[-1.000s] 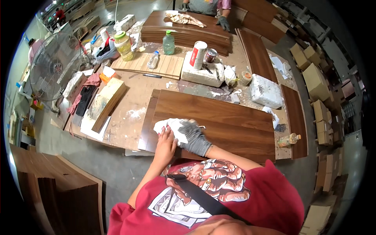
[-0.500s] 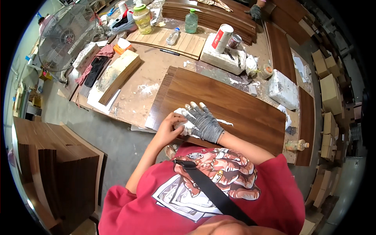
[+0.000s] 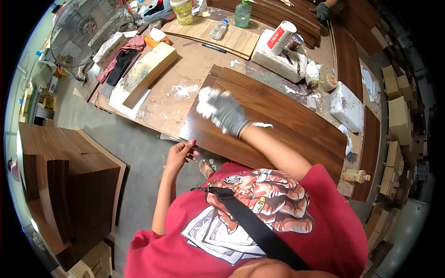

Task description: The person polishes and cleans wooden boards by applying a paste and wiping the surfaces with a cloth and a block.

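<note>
A stack of thin dark-brown wood-grain panels [image 3: 287, 125] lies on the workbench in front of me. My right hand [image 3: 227, 116], in a grey knit glove, is closed on a crumpled white cloth [image 3: 209, 103] over the left part of the top panel. Some of the cloth trails out behind the glove. Bare and held low, my left hand [image 3: 177, 156] is beside the near left edge of the stack. Its fingers are loosely bent and apart, and I see nothing in them.
A wooden block [image 3: 150, 74], a fan [image 3: 85, 30] and a pen [image 3: 214, 48] are to the left and far side. White-wrapped blocks [image 3: 346, 107], a paper cup [image 3: 281, 38] and bottles [image 3: 242, 14] stand around the bench. Brown boards [image 3: 69, 157] are stacked at lower left. Another person's gloved hand [image 3: 321, 11] shows far right.
My right hand has moved left and away from me with the white cloth bunched in it. My left hand has come off the cloth and drawn back to the near left edge.
</note>
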Tool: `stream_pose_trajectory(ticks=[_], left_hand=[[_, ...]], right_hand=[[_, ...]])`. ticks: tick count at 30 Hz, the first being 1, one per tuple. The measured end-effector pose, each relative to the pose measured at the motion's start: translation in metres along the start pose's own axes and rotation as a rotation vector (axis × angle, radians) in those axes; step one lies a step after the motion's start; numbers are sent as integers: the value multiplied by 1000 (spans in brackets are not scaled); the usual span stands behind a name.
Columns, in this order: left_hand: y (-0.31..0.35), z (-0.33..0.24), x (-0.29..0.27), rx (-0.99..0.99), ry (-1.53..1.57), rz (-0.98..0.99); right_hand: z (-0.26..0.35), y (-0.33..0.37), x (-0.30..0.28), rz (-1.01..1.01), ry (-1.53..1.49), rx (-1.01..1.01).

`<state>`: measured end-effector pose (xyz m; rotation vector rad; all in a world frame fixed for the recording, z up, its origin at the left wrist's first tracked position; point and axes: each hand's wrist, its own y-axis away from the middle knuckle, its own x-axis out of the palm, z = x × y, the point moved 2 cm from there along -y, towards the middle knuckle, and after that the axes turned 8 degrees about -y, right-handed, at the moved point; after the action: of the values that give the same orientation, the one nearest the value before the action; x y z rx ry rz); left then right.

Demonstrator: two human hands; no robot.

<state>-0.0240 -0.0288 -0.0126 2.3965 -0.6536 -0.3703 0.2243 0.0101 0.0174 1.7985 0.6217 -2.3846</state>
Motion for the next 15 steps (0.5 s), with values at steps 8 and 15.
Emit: stream_pose_trajectory(ticks=[8, 15], left_hand=[[-16, -1, 0, 78, 47, 48], [-26, 2, 0, 81, 40, 70]], right_hand=[[-48, -16, -12, 112, -351, 209], [38, 60, -9, 255, -126, -124]])
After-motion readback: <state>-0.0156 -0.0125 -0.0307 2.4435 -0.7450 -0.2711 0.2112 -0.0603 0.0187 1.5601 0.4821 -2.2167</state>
